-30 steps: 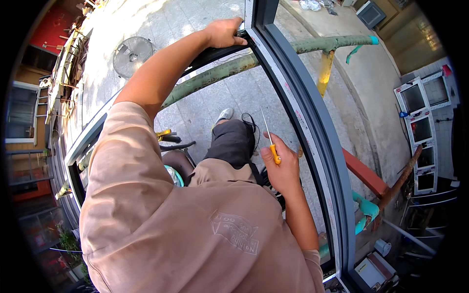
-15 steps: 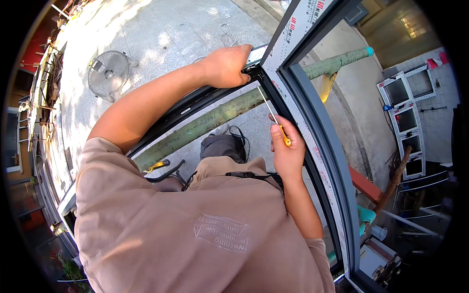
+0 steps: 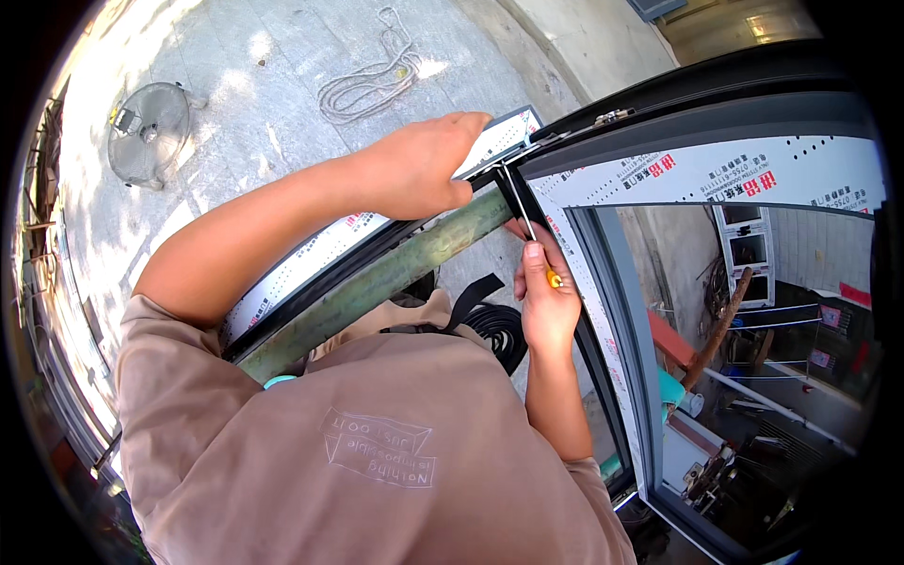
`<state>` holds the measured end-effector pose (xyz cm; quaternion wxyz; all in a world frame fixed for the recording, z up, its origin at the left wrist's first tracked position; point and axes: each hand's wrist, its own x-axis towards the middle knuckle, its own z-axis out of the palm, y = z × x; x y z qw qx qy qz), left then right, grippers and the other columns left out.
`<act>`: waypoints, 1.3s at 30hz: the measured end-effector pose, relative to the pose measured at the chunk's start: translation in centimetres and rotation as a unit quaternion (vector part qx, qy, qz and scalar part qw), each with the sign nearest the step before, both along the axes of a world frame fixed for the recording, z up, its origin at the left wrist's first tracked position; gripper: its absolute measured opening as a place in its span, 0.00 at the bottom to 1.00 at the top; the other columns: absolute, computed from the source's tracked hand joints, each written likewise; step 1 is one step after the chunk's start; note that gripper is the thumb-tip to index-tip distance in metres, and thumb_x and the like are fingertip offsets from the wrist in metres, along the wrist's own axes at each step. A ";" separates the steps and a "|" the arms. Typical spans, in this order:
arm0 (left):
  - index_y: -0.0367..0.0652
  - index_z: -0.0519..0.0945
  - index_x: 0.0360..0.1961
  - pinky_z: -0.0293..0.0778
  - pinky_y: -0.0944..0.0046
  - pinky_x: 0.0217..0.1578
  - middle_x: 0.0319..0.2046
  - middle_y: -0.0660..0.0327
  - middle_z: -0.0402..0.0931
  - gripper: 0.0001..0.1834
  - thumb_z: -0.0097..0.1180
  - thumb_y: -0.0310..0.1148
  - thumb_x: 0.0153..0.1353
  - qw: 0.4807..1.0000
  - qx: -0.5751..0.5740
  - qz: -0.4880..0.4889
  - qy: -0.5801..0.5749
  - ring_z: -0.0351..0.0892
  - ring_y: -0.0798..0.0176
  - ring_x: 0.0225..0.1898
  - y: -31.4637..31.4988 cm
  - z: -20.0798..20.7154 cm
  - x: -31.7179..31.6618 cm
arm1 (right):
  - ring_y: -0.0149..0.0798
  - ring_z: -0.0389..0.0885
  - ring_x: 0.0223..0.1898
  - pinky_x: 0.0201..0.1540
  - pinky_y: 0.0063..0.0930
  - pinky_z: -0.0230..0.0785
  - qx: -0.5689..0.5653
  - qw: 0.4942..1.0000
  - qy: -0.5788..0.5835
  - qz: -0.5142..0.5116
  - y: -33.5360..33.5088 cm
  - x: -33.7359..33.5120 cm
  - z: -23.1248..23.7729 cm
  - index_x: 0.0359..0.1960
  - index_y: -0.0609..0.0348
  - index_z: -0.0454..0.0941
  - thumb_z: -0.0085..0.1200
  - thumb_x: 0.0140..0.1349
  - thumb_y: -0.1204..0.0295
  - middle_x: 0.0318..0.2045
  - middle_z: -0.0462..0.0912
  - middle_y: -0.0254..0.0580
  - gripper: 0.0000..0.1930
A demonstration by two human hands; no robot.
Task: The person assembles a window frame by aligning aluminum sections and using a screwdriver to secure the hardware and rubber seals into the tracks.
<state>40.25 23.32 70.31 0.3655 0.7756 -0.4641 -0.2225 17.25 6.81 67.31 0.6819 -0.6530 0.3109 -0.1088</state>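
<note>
My left hand is closed round the corner of a dark window frame covered with white printed protective film. The undersides of its fingers are hidden. In my right hand is a screwdriver with a thin metal shaft and a yellow handle. Its tip points up at the frame's corner, by the hinge; whether it sits in a screw I cannot make out. From that corner a dark sash, also filmed in white, stands swung out to the right.
A mottled green pole runs under the frame. On the concrete ground lie a coiled rope and a round fan. A black coil is near my waist. Beyond the sash are a red beam and a wooden pole.
The sash has swung further out to the right. The screwdriver tip has moved up to the frame's corner. My view has shifted, bringing the rope into sight; both hands keep their grip.
</note>
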 end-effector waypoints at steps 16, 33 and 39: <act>0.27 0.62 0.78 0.75 0.42 0.67 0.63 0.30 0.77 0.42 0.61 0.28 0.63 1.000 0.007 0.003 0.021 0.78 0.29 0.66 -0.3 0.2 -0.1 | 0.23 0.67 0.22 0.24 0.19 0.61 -0.026 0.999 0.024 0.034 -0.6 0.2 0.0 0.69 0.72 0.79 0.53 0.87 0.56 0.28 0.72 0.28 0.27; 0.25 0.61 0.77 0.75 0.40 0.66 0.63 0.28 0.77 0.42 0.60 0.26 0.61 1.000 -0.006 0.003 -0.003 0.77 0.26 0.66 -0.2 -0.2 -0.4 | 0.19 0.71 0.29 0.29 0.17 0.63 -0.154 0.987 0.002 0.035 0.4 -0.4 -2.5 0.70 0.70 0.81 0.58 0.85 0.64 0.37 0.81 0.30 0.23; 0.26 0.61 0.77 0.75 0.40 0.66 0.63 0.29 0.77 0.42 0.61 0.26 0.62 1.000 -0.008 0.005 -0.011 0.77 0.26 0.66 -0.2 -0.2 -0.3 | 0.19 0.71 0.29 0.29 0.17 0.63 0.023 0.999 -0.017 0.014 0.0 0.0 -2.1 0.71 0.70 0.80 0.57 0.86 0.65 0.38 0.83 0.31 0.22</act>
